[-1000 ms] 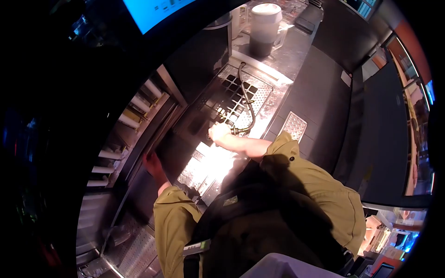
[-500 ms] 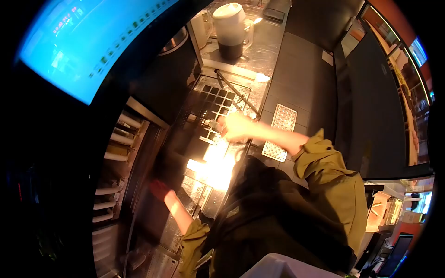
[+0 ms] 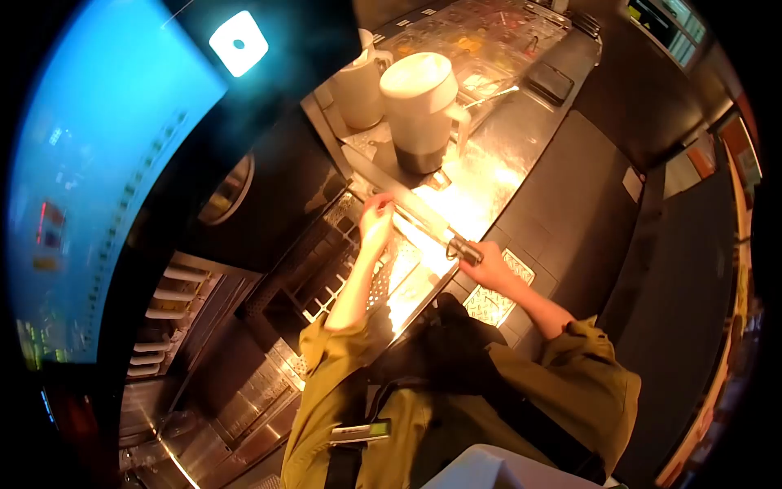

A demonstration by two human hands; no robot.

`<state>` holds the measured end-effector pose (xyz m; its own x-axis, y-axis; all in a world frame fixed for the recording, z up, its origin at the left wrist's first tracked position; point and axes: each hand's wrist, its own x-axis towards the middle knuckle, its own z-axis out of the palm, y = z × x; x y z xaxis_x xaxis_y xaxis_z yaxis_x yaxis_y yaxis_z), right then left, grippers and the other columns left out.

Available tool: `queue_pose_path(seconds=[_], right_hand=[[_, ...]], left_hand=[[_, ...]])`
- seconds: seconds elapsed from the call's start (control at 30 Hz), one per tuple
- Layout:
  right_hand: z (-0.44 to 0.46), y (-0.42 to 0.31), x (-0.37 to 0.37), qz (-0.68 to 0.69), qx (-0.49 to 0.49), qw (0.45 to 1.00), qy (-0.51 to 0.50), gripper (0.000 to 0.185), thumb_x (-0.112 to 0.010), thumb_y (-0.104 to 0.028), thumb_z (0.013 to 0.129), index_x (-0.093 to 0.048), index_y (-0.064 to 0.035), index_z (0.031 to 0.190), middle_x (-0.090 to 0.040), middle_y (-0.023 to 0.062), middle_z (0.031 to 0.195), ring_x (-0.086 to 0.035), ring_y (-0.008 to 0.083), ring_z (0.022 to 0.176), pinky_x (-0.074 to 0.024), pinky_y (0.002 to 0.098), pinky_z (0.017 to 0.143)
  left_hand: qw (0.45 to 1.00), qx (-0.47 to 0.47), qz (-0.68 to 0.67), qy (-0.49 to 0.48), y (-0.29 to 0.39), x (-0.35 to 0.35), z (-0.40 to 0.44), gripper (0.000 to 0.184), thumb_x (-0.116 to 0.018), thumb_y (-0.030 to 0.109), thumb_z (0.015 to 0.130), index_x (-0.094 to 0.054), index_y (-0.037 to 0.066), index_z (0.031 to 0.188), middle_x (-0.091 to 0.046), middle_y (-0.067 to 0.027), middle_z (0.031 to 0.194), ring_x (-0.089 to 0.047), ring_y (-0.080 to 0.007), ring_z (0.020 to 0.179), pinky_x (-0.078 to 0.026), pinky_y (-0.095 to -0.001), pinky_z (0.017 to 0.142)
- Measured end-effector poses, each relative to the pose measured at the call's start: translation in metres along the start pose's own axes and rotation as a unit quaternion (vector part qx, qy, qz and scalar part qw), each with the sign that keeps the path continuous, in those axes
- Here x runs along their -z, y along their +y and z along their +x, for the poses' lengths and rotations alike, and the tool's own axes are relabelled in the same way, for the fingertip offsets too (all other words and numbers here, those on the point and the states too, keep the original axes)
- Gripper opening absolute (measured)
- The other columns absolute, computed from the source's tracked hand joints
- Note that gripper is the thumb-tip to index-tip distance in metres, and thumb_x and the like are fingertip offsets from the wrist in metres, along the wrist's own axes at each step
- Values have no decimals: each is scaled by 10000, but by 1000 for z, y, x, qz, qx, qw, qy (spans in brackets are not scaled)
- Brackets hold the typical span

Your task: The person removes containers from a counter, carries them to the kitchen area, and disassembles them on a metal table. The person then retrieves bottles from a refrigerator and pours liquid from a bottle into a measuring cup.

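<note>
My right hand [image 3: 489, 267] is closed round the dark, thick end of a long thin rod [image 3: 423, 225], whose exact kind I cannot make out. At the rod's other side is my left hand [image 3: 375, 226], its fingers curled on it. The rod lies across the counter, along a pale raised ledge [image 3: 407, 198]. Below my left hand is a dark recess with a pale grid rack [image 3: 324, 300]. Strong glare on the metal washes out detail between my hands.
Two large pitchers, a near one [image 3: 419, 90] and another [image 3: 358, 90] behind it, stand beyond the ledge. Clear-lidded containers [image 3: 497, 41] line the far counter. A dark tray [image 3: 547, 83] sits at its edge. A bright blue screen [image 3: 90, 163] hangs at left. A metal plate [image 3: 507, 293] lies on the floor.
My left hand has moved up from the lower counter to the rod. My right hand has shifted right onto the rod's dark end. The view has turned, showing more of the far counter.
</note>
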<state>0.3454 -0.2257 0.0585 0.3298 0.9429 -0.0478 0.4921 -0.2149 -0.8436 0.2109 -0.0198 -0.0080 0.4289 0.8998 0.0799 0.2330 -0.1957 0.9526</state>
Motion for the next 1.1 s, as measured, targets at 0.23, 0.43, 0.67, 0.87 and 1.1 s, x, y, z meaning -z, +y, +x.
queue_pose_path(seconds=[0.23,0.43,0.67,0.87,1.1], right_hand=[[9,11,37,111,8,994,8,216,-574,-87,692,-606,-4,889,-579,174,634,-570,250,519,-445,311,526],[32,17,45,112,-33,992,49,136,-574,-103,695,-561,26,735,-536,195,558,-543,297,475,-416,339,476],[29,16,62,118,-9,992,49,159,-581,-114,693,-534,37,709,-518,213,551,-539,377,524,-417,382,475],[11,26,55,86,7,995,47,139,-578,-99,687,-528,29,708,-518,215,551,-553,382,564,-419,407,486],[0,37,73,136,20,988,75,130,-561,-72,699,-566,24,785,-492,144,531,-497,227,447,-385,319,459]], left_hand=[[889,158,428,-29,9,-80,47,509,-594,405,731,-519,85,1121,-490,-208,1090,-495,-346,1003,-423,-406,824],[754,155,635,-66,8,-137,35,536,-551,387,772,-448,22,1150,-433,-305,1109,-477,-362,999,-406,-377,783],[757,155,635,-1,-26,-156,31,415,-396,201,837,-403,1,1201,-453,-350,1089,-523,-374,941,-427,-354,713],[847,245,471,-14,-4,-145,27,333,-505,164,746,-477,-16,1025,-600,-236,866,-595,-351,874,-477,-409,738],[943,265,183,77,-14,-134,31,576,-442,208,794,-223,43,1300,-560,-206,968,-574,-283,848,-474,-392,709]])
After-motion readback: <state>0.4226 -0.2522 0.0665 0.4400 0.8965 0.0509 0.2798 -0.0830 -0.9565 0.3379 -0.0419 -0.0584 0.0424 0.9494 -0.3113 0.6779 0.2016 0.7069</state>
